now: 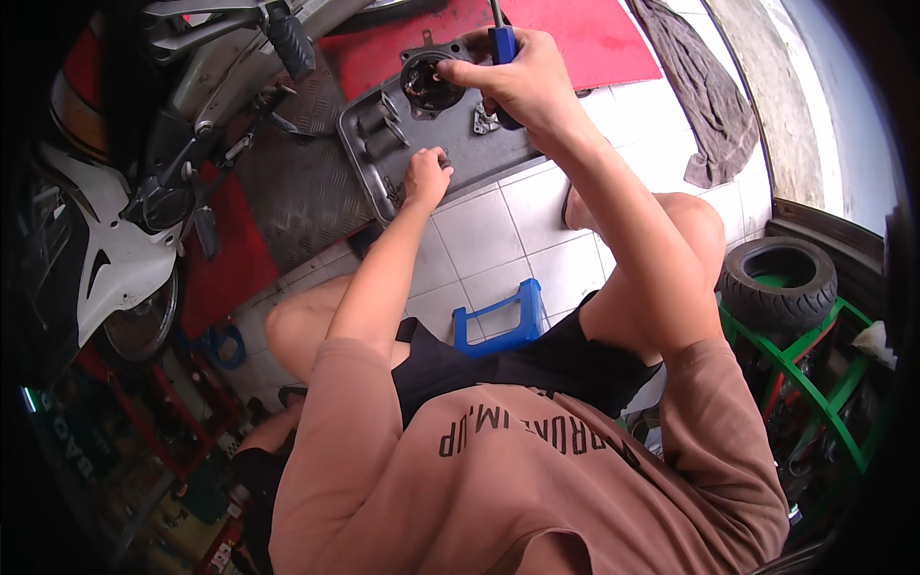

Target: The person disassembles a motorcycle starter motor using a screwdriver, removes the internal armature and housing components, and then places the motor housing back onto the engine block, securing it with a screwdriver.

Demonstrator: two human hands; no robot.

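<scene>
In my right hand (527,81), above the tray, is a screwdriver with a blue handle (502,45), its shaft pointing away from me. That hand's thumb also presses on a round black metal housing (428,88) with mounting ears and small parts inside. My left hand (426,178) is lower, over the near edge of the grey metal tray (489,156). Its fingers are pinched on a small dark piece too small to name. On the tray lie a grey cylindrical metal part (379,126) with a flange and a small silvery part (485,119).
A motorcycle (105,249) stands at the left, by a ridged dark mat (297,192). Red sheeting (604,38) lies beyond the tray. A crumpled grey cloth (704,96) is at the far right, and a tyre (778,278) rests on a green frame (810,359). A blue stool (500,326) is between my legs.
</scene>
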